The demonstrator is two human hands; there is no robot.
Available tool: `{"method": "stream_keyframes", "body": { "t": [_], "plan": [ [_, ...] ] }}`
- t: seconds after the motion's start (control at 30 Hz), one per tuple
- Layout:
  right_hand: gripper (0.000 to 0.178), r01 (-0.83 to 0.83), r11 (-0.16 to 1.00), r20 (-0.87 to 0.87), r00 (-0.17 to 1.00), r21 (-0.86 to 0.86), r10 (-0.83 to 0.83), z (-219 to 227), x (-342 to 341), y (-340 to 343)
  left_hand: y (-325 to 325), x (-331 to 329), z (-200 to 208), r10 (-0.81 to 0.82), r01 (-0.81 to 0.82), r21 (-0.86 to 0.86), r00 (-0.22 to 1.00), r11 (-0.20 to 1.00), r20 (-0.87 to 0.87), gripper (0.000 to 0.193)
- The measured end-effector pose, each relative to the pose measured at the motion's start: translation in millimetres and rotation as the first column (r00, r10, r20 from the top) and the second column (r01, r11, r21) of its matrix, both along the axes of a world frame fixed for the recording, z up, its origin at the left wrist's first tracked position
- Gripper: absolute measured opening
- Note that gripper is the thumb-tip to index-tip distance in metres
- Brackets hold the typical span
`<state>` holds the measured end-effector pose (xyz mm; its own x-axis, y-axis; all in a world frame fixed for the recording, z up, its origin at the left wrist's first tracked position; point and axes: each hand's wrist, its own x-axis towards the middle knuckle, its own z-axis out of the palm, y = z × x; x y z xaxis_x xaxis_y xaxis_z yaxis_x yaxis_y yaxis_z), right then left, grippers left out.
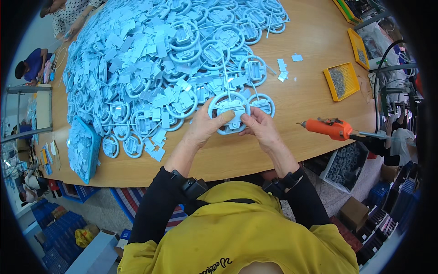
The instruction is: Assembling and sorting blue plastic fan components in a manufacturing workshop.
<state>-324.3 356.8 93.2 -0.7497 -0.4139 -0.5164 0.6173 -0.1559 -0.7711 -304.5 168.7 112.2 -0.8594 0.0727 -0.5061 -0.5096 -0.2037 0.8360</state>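
My left hand (204,127) and my right hand (263,130) hold a light blue plastic wheel-shaped part (237,106) between them, above the table's near edge. A boxy centre sits inside its ring, and a thin rod runs up from the top. The left thumb presses on the centre while the right fingers grip the lower right rim. Just behind my right hand lies another wheel-shaped part (263,104). An orange electric screwdriver (329,129) is to the right, its tip pointing left, apart from both hands.
A big heap of light blue wheel parts and flat covers (132,59) spreads over the table (301,96). At left stands a blue basket (93,157) of covers. Yellow trays (350,93) with small metal pieces line the right edge. A grey bin (344,166) sits below. Other people work further off.
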Motion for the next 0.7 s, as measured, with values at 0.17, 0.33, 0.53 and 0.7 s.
{"method": "stream_keyframes", "body": {
  "t": [0.17,0.33,0.53,0.7],
  "plan": [
    [0.038,0.053,0.997,0.033,0.998,0.053,-0.055,-13.3,-8.2,9.0,17.8,-11.3,-8.2,0.019,-0.036,-0.086,0.981,0.996,-0.193,0.068],
    [0.037,0.119,0.983,-0.073,0.991,0.139,-0.109,-15.9,-17.9,18.7,26.5,-25.0,-38.5,-0.076,0.056,-0.122,0.984,0.991,-0.161,0.066],
    [0.032,0.558,0.823,-0.079,0.82,-0.107,-0.567,-81.1,-117.0,89.3,50.4,-79.8,-37.1,-0.064,0.025,-0.281,0.989,0.959,-0.13,0.08],
    [0.042,0.704,0.71,-0.133,0.7,-0.036,-0.701,-92.0,-167.6,99.4,59.6,-113.2,-50.6,-0.388,-0.223,-0.858,0.819,0.463,-0.423,0.081]
  ]
}}
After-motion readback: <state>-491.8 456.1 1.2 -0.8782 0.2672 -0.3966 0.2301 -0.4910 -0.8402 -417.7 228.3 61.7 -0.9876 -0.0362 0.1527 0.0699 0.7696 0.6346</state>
